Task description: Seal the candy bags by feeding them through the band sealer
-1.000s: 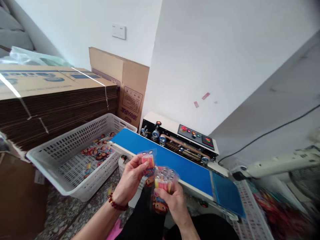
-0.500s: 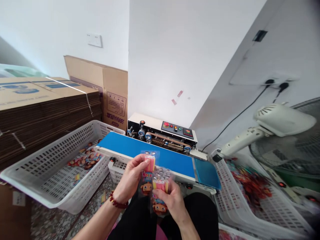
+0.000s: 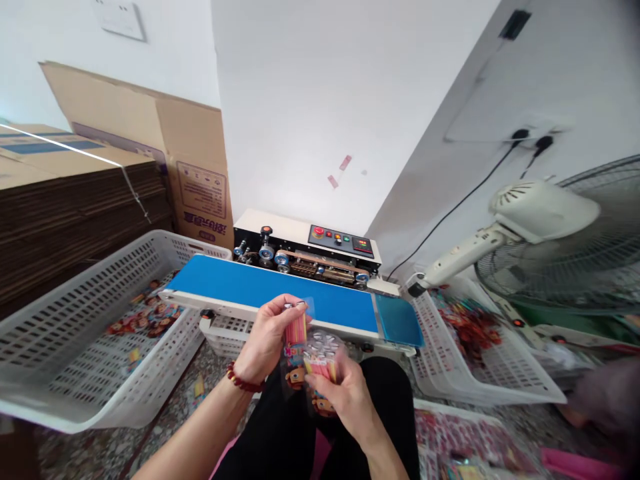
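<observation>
My left hand, with a beaded bracelet, pinches one clear plastic packet near its top. Pink and yellow sticks and a printed cartoon face show through the film. Close beside it, my right hand grips a small stack of similar packets, thumb across the front. Both sets are tilted upright above my lap, and the single packet partly overlaps the stack's left edge. Just beyond them runs the blue conveyor belt of a band sealing machine, whose control panel has a red button.
To the left stands a white basket with several packets inside. Flattened cartons are stacked behind it. At right are a fan and another basket holding reddish packets. A tray of packets sits low at right.
The view has swung right and down. My left hand has slid up to the top of its packet, covering more of it. My right hand keeps its stack.
</observation>
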The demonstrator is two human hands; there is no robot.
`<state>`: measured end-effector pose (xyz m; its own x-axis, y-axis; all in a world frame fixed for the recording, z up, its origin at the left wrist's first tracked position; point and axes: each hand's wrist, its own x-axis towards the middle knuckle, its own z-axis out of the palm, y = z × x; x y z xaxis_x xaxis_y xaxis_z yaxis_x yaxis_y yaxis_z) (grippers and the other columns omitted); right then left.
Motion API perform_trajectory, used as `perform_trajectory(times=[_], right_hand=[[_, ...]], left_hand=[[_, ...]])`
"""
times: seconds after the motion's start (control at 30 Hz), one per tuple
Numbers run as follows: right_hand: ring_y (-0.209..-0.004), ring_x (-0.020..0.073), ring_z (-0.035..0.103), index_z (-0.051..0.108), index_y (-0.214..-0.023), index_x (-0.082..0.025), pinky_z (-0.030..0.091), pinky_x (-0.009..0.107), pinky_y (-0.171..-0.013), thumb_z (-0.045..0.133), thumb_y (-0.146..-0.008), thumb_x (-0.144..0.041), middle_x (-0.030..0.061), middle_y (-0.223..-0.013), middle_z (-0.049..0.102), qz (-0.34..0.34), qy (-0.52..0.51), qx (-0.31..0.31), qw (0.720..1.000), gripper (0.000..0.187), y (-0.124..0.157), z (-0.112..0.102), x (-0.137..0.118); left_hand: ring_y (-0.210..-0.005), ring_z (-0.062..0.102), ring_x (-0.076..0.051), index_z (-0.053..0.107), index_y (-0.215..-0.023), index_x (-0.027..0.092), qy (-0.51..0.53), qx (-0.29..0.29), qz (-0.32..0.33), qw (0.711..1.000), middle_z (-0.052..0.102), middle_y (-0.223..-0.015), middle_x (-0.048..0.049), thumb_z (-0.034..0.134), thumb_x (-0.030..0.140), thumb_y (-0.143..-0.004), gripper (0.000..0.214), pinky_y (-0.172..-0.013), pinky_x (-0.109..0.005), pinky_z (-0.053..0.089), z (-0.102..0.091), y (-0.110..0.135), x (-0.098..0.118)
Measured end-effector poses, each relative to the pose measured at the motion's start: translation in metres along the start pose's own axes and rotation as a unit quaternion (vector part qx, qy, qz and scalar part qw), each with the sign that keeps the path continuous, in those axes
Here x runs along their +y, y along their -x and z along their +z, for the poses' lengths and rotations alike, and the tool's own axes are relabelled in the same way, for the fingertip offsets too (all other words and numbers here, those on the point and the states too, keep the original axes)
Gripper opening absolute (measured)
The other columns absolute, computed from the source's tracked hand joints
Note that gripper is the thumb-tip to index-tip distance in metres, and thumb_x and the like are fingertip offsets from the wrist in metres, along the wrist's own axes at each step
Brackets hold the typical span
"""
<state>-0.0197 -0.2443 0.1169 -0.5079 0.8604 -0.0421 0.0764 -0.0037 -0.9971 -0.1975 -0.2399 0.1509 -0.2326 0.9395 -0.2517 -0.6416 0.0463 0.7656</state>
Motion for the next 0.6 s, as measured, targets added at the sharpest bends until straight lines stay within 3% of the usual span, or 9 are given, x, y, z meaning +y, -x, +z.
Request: perform_trajectory(times=[0.2, 0.37, 0.47, 0.6], right_hand=[[-0.089, 0.0213, 0.068, 0.073, -0.111, -0.020, 0.055, 0.030, -0.085, 0.077, -0.082, -0.032, 0.0024, -0.099, 0.075, -0.014, 0.039, 0.037, 0.998, 0.031, 0.001, -0.018, 0.005], [-0.083, 0.0234, 0.068, 0.073, -0.103, -0.019, 0.056, 0.031, -0.078, 0.080, -0.077, -0.043, 0.0029, -0.090, 0.075, -0.003, 0.034, 0.149, 0.988, 0.037, -0.010, -0.051, 0.024], [-0.072, 0.0215, 0.065, 0.073, -0.092, -0.016, 0.054, 0.030, -0.070, 0.081, -0.072, -0.052, 0.0036, -0.081, 0.073, 0.025, 0.018, 0.201, 0.979, 0.042, -0.017, -0.079, 0.044], [-0.064, 0.0178, 0.060, 0.072, -0.085, -0.015, 0.052, 0.028, -0.063, 0.085, -0.064, -0.057, 0.0025, -0.073, 0.070, 0.048, -0.013, 0.245, 0.968, 0.050, -0.031, -0.117, 0.074]], left_hand=[[-0.064, 0.067, -0.017, 0.066, -0.078, 0.015, 0.011, -0.001, -0.029, 1.000, 0.069, -0.072, -0.0033, 0.098, 0.040, -0.054, 0.047, -0.063, -0.025, 0.054, 0.013, -0.016, -0.018], [-0.081, 0.069, -0.019, 0.074, -0.105, 0.017, -0.022, -0.058, -0.036, 0.997, 0.074, -0.099, -0.0088, 0.094, 0.048, -0.062, 0.056, -0.073, -0.027, 0.055, 0.027, -0.037, -0.056], [-0.072, 0.062, -0.015, 0.076, -0.089, 0.014, -0.117, -0.070, -0.047, 0.990, 0.072, -0.087, -0.0082, 0.090, 0.055, -0.063, 0.051, -0.063, -0.022, 0.049, 0.032, -0.057, -0.088], [-0.056, 0.048, -0.010, 0.074, -0.075, 0.012, -0.248, -0.072, -0.065, 0.964, 0.061, -0.064, -0.0039, 0.088, 0.061, -0.058, 0.054, -0.047, -0.019, 0.030, 0.050, -0.099, -0.119]])
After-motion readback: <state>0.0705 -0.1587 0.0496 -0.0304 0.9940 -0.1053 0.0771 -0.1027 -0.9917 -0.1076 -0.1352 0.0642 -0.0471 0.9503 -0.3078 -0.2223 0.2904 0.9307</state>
